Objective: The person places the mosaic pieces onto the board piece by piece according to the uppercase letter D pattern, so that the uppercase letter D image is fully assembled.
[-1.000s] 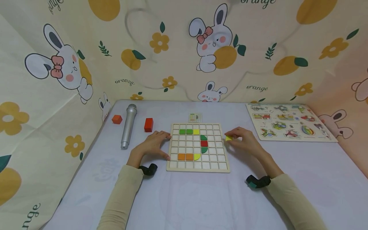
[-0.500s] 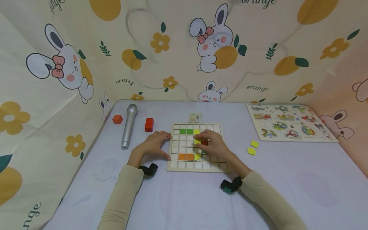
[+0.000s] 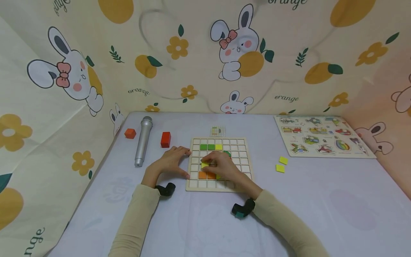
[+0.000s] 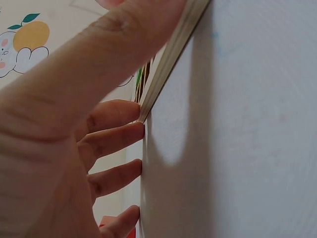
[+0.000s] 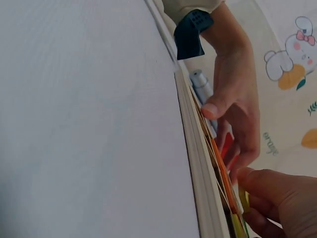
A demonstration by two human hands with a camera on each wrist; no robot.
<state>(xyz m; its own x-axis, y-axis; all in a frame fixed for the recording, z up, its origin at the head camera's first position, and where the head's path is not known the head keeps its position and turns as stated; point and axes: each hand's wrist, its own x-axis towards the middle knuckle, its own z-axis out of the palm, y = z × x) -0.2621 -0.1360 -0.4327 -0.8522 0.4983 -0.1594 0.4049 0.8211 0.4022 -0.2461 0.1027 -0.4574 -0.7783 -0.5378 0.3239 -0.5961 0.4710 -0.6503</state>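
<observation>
A square wooden grid board (image 3: 208, 190) lies on the table, partly filled with coloured tiles. My right hand (image 3: 221, 165) pinches a yellow tile (image 3: 204, 165) between thumb and fingers over the board's left-middle cells. Just below it sit orange tiles (image 3: 202, 175). Green tiles (image 3: 203, 147) and a yellow square (image 3: 218, 147) fill part of an upper row. A rounded green piece (image 3: 227, 153) shows beyond my right hand, which hides the pieces under it. Along the board's left edge rests my left hand (image 3: 170, 160), thumb and fingers spread; the left wrist view shows its thumb (image 4: 99, 64) across the rim.
Two yellow tiles (image 3: 280, 168) lie right of the board. A small printed grid card (image 3: 218, 131) is behind it. On the left are a silver microphone (image 3: 143, 142), a red block (image 3: 165, 139) and an orange-red cube (image 3: 130, 133). A picture puzzle board (image 3: 327, 153) lies back right.
My right hand has moved left from beside the board to over its left-middle cells, carrying the yellow tile. Two yellow tiles it had covered now show. The left hand stays put.
</observation>
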